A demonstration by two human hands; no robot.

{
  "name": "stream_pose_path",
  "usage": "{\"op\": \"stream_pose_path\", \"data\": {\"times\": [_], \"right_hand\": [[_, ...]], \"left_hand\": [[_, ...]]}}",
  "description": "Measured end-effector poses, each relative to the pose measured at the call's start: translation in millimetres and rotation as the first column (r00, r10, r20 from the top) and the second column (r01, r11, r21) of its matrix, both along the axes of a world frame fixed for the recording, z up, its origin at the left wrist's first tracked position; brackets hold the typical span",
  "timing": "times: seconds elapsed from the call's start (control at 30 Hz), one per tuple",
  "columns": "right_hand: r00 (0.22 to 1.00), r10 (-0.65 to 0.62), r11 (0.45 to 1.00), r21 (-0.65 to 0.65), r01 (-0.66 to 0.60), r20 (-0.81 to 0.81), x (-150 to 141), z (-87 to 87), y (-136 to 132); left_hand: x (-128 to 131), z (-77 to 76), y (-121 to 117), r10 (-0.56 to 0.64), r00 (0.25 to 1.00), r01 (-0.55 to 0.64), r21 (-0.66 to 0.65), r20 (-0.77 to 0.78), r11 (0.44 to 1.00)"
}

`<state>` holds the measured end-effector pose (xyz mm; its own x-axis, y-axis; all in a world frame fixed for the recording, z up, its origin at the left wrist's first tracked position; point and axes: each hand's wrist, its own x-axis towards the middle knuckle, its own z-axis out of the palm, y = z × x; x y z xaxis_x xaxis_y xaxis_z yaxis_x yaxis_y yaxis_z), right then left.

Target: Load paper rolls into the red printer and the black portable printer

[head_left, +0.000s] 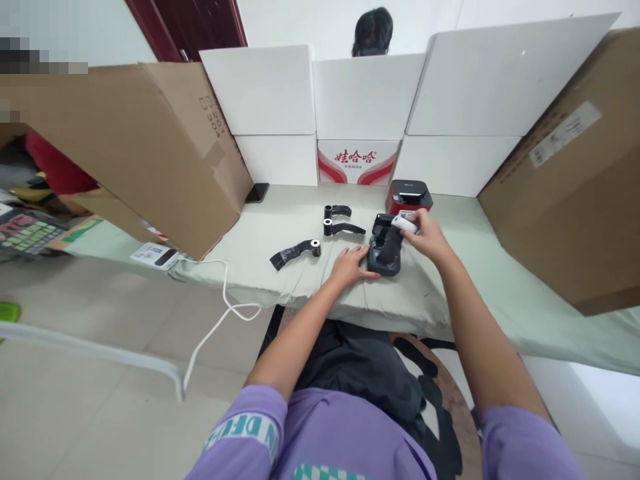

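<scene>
My right hand (pixel 427 235) is closed on a small white cylinder (pixel 405 224), gripping its end. A wide black strip (pixel 391 245) hangs below it, over an open dark case (pixel 384 270). Whether the strip is fixed to the cylinder is hard to tell. The case's lid is tipped back, and the strip and hand hide part of its inside. My left hand (pixel 349 267) lies at the case's left side, thumb along the near edge and fingers by the side, holding it. Left of the case lie three small silvery rolls with black strips: one near (pixel 315 248), one middle (pixel 328 227), one far (pixel 328 212).
Behind the case stands a red and black box (pixel 409 195). A phone (pixel 257 193) lies by the left cardboard box (pixel 170 153). White boxes (pixel 367 93) wall the back, a cardboard box (pixel 585 193) the right. A white cable (pixel 226 293) hangs off the front edge. A person's head (pixel 373 30) shows behind.
</scene>
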<state>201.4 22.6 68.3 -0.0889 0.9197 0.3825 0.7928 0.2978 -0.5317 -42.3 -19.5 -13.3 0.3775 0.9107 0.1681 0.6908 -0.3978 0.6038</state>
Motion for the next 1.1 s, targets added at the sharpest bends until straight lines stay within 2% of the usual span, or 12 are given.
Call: {"op": "stream_pose_path", "data": {"times": [0.1, 0.2, 0.27, 0.37, 0.47, 0.63, 0.77, 0.83, 0.93, 1.0, 1.07, 1.1], "right_hand": [[0.941, -0.121, 0.993, -0.03, 0.118, -0.316, 26, -6.0, -5], [0.822, -0.283, 0.953, -0.048, 0.299, -0.495, 53, -21.8, -9], [0.74, -0.424, 0.886, -0.068, 0.459, -0.522, 69, -34.6, -11], [0.655, -0.607, 0.77, -0.129, 0.625, -0.45, 83, -49.1, -16], [0.665, -0.678, 0.723, -0.124, 0.679, -0.314, 84, -54.5, -22], [0.774, -0.627, 0.778, -0.03, 0.627, -0.089, 69, -57.3, -29], [0.785, -0.618, 0.778, -0.108, 0.619, 0.05, 64, -56.8, -31], [0.77, -0.631, 0.76, -0.127, 0.637, 0.092, 62, -49.8, -33], [0.762, -0.642, 0.765, -0.002, 0.644, 0.085, 44, -28.4, -35], [0.837, -0.542, 0.838, 0.117, 0.532, 0.076, 18, -10.3, -31], [0.947, -0.296, 0.949, 0.147, 0.278, 0.126, -21, 5.7, -22], [0.97, -0.19, 0.976, 0.133, 0.171, 0.15, -43, 11.5, -14]], "left_hand": [[0, -1.0, 0, -0.008, 1.0, 0.008, -0.003, -0.001, 1.0], [0, -1.5, 0, -0.006, 1.0, 0.006, -0.001, -0.007, 1.0], [-1, -1.1, 0, -0.007, 1.0, 0.006, -0.004, -0.012, 1.0], [0, 0.3, 0, -0.011, 1.0, 0.011, -0.008, -0.015, 1.0], [0, 1.1, 0, -0.017, 1.0, 0.016, -0.004, -0.019, 1.0], [1, 0.8, 2, -0.027, 0.999, 0.027, -0.002, -0.018, 1.0], [1, 0.7, 2, -0.023, 0.999, 0.023, -0.002, -0.028, 1.0], [1, 0.5, 2, -0.027, 0.999, 0.027, -0.001, -0.03, 1.0], [1, -0.8, 3, -0.035, 0.999, 0.035, 0.011, -0.023, 0.999], [2, -2.1, 3, -0.035, 0.999, 0.035, 0.021, -0.016, 0.999], [2, -2.8, 3, -0.029, 0.999, 0.029, 0.029, -0.017, 0.999], [2, -2.8, 3, -0.027, 0.999, 0.028, 0.033, -0.02, 0.999]]}}
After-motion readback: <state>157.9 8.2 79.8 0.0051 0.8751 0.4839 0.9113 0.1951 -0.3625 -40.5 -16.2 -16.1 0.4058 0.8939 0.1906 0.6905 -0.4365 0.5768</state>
